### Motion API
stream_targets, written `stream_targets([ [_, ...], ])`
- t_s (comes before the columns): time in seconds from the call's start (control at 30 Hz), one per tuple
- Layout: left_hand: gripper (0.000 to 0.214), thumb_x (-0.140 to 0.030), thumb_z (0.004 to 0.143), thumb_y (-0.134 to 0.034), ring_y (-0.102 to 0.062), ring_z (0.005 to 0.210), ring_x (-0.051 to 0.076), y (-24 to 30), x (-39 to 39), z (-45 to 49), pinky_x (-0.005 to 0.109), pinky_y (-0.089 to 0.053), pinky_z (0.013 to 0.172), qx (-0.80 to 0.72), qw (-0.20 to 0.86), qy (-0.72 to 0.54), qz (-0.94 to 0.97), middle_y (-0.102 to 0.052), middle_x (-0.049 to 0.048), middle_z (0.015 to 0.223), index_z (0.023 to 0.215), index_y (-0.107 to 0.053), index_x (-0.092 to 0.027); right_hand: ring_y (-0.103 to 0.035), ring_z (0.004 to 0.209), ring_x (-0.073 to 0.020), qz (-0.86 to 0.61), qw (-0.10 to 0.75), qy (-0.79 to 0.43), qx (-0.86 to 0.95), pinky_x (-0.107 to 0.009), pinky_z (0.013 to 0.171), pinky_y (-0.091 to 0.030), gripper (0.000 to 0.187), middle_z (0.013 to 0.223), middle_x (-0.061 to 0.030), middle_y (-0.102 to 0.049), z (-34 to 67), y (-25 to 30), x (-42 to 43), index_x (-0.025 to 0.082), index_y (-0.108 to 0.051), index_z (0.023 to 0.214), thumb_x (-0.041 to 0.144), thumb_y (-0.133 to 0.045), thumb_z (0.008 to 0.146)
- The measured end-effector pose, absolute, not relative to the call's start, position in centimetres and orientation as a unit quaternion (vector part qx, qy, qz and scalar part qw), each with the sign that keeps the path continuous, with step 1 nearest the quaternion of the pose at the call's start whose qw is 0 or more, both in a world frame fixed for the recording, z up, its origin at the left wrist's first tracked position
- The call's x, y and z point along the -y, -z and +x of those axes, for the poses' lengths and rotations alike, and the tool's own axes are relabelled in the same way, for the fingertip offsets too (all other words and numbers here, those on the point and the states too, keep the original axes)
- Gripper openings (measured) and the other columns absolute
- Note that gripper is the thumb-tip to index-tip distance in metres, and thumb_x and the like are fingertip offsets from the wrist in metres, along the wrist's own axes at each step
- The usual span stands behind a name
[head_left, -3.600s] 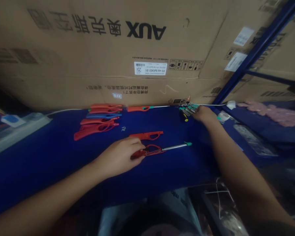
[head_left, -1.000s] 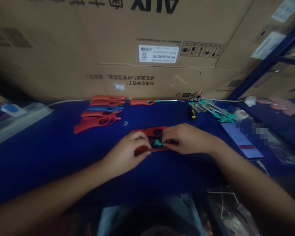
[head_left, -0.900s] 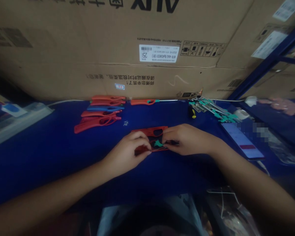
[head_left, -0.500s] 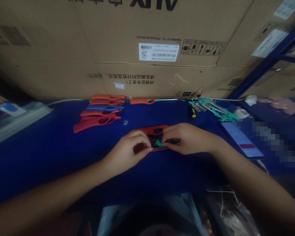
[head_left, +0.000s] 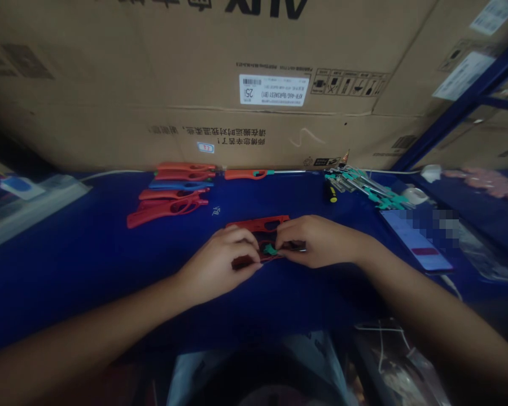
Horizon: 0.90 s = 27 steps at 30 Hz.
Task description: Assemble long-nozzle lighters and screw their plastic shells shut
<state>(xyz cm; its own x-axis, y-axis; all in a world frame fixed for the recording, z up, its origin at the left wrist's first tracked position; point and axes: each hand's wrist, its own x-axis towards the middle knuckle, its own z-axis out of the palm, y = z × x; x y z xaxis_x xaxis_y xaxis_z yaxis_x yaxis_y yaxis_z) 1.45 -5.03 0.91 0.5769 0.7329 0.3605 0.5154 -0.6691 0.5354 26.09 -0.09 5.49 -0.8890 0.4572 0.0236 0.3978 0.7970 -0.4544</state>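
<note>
My left hand (head_left: 222, 262) is closed on the near edge of a red lighter shell half (head_left: 264, 259), thumb and index finger pinching its rim. My right hand (head_left: 315, 241) is closed too, its fingertips on a metal lighter tube (head_left: 300, 249) that shows behind the knuckles. A green trigger piece (head_left: 270, 249) sits over the shell between both sets of fingertips; whether it is seated cannot be made out. Just beyond lies another red shell half (head_left: 258, 224). My fingers hide much of the held parts.
Several red shells (head_left: 167, 210) and a blue one (head_left: 180, 185) lie at left. An assembled orange lighter (head_left: 243, 175) lies by the cardboard box (head_left: 173, 84). Metal tubes with green parts (head_left: 364, 186), a yellow-black screwdriver (head_left: 331, 193) and a phone (head_left: 415, 239) are at right.
My right hand has shifted slightly left, and the green trigger piece has moved left and a little nearer with it. My left hand has hardly moved.
</note>
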Motion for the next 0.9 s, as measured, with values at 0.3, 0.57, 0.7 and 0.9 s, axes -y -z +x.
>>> stream_targets([
  [0.3,0.022,-0.023,0.085,-0.076,-0.064,0.100,0.020,-0.7,4.8,1.1,0.035,-0.052,0.091,-0.392,0.174,-0.286,0.857,-0.068,0.0020,0.104,0.107,-0.069,-0.023,-0.060,0.074,-0.0116,-0.220,0.088,-0.237,0.942,-0.024,0.067,-0.040,0.015,0.086,-0.0025,-0.068,26.1,-5.8,0.2,0.016,-0.072,0.092,0.009,-0.059,0.088],
  [0.57,0.023,-0.027,0.084,-0.078,-0.067,0.094,0.019,-0.3,4.8,1.1,0.034,-0.055,0.086,-0.416,0.183,-0.287,0.843,-0.068,0.0030,0.104,0.105,-0.071,-0.021,-0.062,0.076,-0.0121,-0.203,0.082,-0.224,0.950,-0.024,0.068,-0.042,0.016,0.086,-0.0026,-0.068,25.9,-4.9,-0.1,0.018,-0.074,0.095,0.012,-0.060,0.091],
  [0.7,0.021,-0.026,0.083,-0.079,-0.067,0.091,0.019,-0.4,4.7,1.2,0.033,-0.055,0.084,-0.416,0.196,-0.285,0.841,-0.069,0.0026,0.100,0.102,-0.072,-0.021,-0.061,0.077,-0.0121,-0.216,0.077,-0.210,0.950,-0.024,0.068,-0.042,0.016,0.087,-0.0018,-0.067,25.7,-4.7,0.1,0.018,-0.073,0.095,0.012,-0.060,0.090],
  [0.9,0.020,-0.024,0.083,-0.079,-0.066,0.085,0.016,-0.6,4.7,1.4,0.031,-0.055,0.079,-0.426,0.220,-0.280,0.831,-0.067,0.0014,0.094,0.101,-0.073,-0.020,-0.062,0.078,-0.0134,-0.219,0.067,-0.176,0.957,-0.025,0.069,-0.042,0.016,0.088,-0.0019,-0.068,25.4,-4.7,0.5,0.019,-0.071,0.093,0.012,-0.058,0.089],
])
